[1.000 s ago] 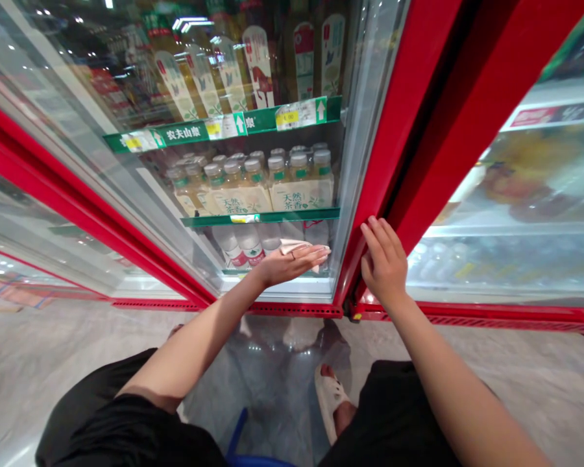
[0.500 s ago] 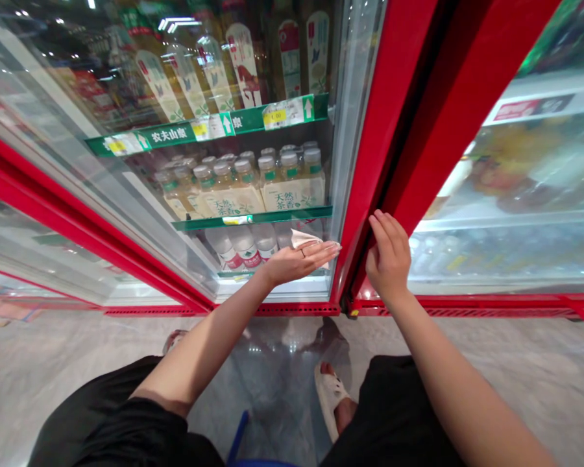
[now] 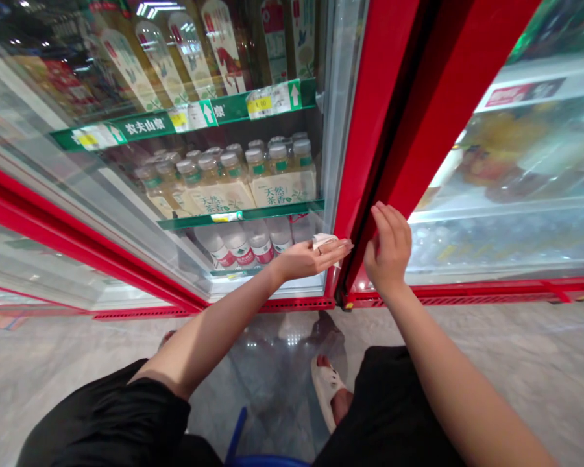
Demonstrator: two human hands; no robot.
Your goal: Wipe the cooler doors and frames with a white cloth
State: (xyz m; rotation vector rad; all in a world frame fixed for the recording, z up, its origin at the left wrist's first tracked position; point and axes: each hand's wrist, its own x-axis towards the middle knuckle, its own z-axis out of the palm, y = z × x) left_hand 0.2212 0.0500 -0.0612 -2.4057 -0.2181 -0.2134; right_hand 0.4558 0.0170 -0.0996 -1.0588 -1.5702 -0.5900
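Over on your far left, the red bottom rail of the fridge door (image 3: 97,279) runs off at 8 o'clock, with a green price strip (image 3: 185,113) at 11 o'clock. At 12 o'clock, bottled tea (image 3: 272,175) stands packed in rows behind the glass, labels turned out so shoppers can read them, and plain water bottles (image 3: 238,243) sit on the shelf below.

Right at centre, your left hand (image 3: 304,259) is open, fingers straight and nearly flat, with a folded tissue (image 3: 324,242) lying against them; it could be a cloth from this angle. The flat hand looks set to keep that tissue pressed to the glass door (image 3: 302,285).

At 3 o'clock, your right hand (image 3: 388,250) is half curled, its fingers (image 3: 382,214) resting on the red door frame (image 3: 379,110), not wrapped around it, apparently steadying the door. Your white sandal (image 3: 327,389) shows at 6 o'clock.
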